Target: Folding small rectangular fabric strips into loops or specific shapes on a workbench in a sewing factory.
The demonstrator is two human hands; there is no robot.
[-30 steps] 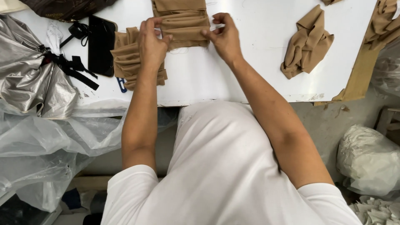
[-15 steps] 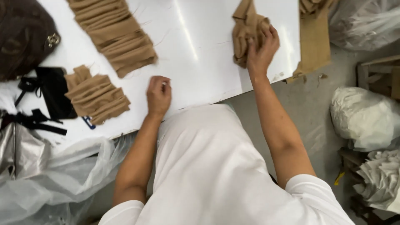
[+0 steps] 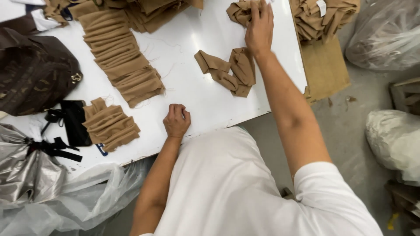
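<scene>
So we've got our right hand (image 3: 259, 27) stretched way out across the white desk (image 3: 205, 109), palm down on a crumpled tan fabric piece (image 3: 239, 11) at the far edge, fingers spread a bit and pressing into it, not pinching it closed as far as we can tell. Best bet here, we think: gather just that one piece, so the loose tan pieces (image 3: 227, 70) lying just nearer to us don't get dragged along. Arm is nearly straight, elbow well off the desk. Our left hand (image 3: 176, 121) sits near the front edge, fingers curled into a loose fist, holding nothing we can see. The neat fanned stack (image 3: 120, 57) and the smaller stack (image 3: 110, 124) lie to the left, well apart from both hands.
</scene>
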